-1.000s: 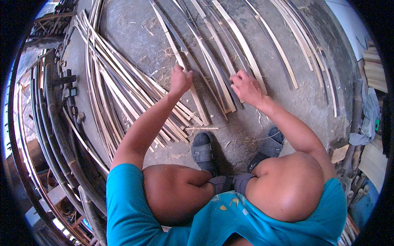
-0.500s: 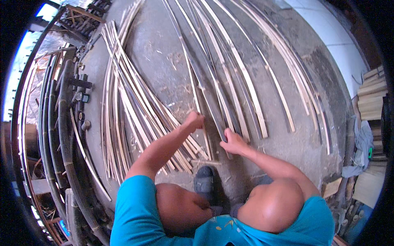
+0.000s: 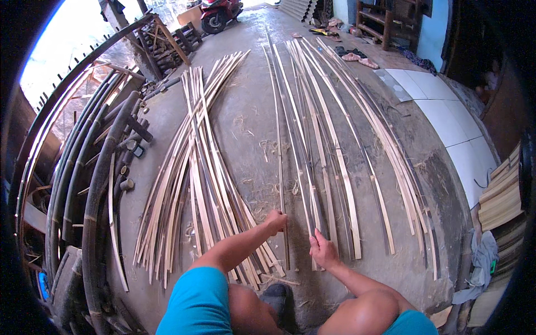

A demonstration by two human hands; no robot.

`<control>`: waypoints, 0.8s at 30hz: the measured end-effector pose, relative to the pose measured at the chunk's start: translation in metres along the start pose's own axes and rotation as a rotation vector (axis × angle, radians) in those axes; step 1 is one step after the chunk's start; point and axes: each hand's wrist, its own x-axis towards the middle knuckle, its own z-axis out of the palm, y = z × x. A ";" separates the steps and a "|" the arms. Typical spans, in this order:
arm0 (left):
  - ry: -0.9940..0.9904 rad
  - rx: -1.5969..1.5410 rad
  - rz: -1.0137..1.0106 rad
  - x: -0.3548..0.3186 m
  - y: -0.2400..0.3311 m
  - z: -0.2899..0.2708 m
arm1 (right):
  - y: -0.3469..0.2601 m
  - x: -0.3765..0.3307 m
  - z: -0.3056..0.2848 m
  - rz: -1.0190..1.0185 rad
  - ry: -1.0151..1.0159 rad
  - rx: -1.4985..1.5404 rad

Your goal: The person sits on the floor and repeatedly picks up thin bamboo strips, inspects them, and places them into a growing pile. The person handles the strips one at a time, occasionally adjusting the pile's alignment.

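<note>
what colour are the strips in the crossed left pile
Strips: mostly pale tan, some dark grey; best in the head view.

Strips (image 3: 204, 151) show cream and grey-brown, sleeves (image 3: 195, 301) turquoise

At six o'clock, the left hand (image 3: 276, 222) is partly hiding a strip (image 3: 286, 248); toward eleven, a motorbike (image 3: 218, 13) is being cropped.

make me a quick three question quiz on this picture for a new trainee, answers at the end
1. True or false: the left hand is nearer than the right hand to the crossed pile of strips.
2. What colour is the motorbike: a) white, b) red, c) green?
3. Fill in: the grey cloth lies toward the picture's ___ edge.

Key: 1 true; 2 b; 3 right
</note>
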 end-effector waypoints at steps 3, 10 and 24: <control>-0.264 -0.452 -0.022 0.000 -0.013 -0.001 | 0.030 0.010 0.008 0.003 0.011 -0.111; -0.620 -0.690 0.061 0.003 -0.033 -0.027 | 0.027 0.015 0.018 0.190 -0.237 0.062; -0.649 -0.707 0.098 -0.061 0.023 -0.043 | 0.073 0.012 0.022 0.349 -0.444 0.407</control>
